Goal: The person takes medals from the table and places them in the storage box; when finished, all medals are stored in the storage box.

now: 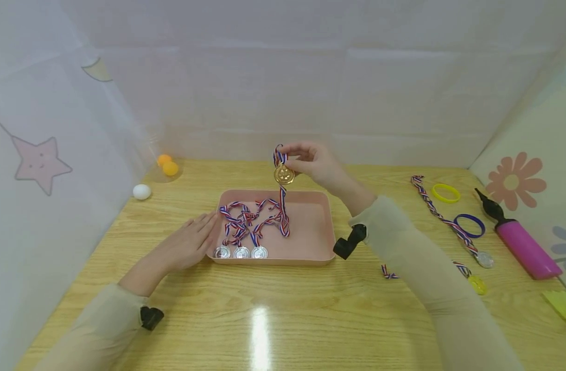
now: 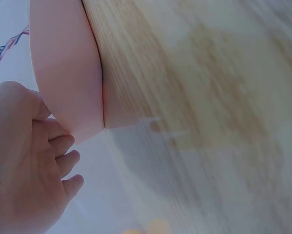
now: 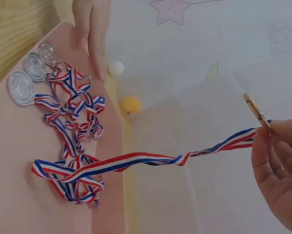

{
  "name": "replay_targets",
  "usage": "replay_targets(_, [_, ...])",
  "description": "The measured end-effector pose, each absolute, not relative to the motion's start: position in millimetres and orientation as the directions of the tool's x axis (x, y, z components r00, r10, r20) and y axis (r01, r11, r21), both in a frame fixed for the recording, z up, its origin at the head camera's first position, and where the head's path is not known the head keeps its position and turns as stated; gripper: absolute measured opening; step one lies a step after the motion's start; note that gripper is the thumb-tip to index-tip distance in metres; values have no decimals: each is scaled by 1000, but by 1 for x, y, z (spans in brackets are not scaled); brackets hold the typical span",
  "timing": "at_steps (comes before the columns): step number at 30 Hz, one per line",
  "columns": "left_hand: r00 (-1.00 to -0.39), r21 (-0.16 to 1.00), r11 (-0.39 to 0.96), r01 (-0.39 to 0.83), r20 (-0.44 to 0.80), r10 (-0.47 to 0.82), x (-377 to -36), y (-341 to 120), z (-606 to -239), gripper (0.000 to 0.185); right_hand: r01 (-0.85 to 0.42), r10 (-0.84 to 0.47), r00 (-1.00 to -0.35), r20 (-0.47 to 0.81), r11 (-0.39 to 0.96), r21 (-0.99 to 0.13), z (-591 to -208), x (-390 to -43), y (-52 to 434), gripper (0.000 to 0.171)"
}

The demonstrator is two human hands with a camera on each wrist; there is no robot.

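The right hand (image 1: 317, 164) pinches one gold medal (image 1: 284, 174) above a pink tray (image 1: 310, 226), its ribbon trailing inside. Three silver medals (image 1: 241, 252) line the tray's near edge. The left hand (image 1: 190, 245) rests against the tray, fingers straight.

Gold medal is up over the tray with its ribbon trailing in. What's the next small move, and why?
Probably lower the gold medal into the bare right part of the pink tray. The right hand pinches it above the tray's far edge, its ribbon already lies among the others, and three silver medals line the front left. The left hand rests flat against the tray's left side, steadying it.
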State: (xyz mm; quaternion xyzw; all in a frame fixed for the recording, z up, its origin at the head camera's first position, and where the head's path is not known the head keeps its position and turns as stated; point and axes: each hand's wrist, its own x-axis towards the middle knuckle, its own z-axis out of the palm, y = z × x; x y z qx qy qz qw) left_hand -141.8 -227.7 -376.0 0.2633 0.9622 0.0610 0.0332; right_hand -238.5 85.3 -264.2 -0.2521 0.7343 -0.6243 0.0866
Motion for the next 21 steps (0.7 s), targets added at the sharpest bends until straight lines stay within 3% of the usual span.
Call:
replay_targets(11, [-856, 145, 849, 508, -25, 517, -141, -228, -373, 51, -178, -572, -819, 48, 174, -969, -312, -227, 85, 32])
replay_targets(16, [-857, 156, 849, 504, -27, 514, -141, -226, -373, 51, -157, -589, -807, -38, 276, -948, -340, -215, 83, 32])
replay_targets(21, [-856, 149, 850, 506, -35, 516, -140, -227, -372, 50, -197, -605, -794, -62, 353, -915, -367, -203, 82, 32])
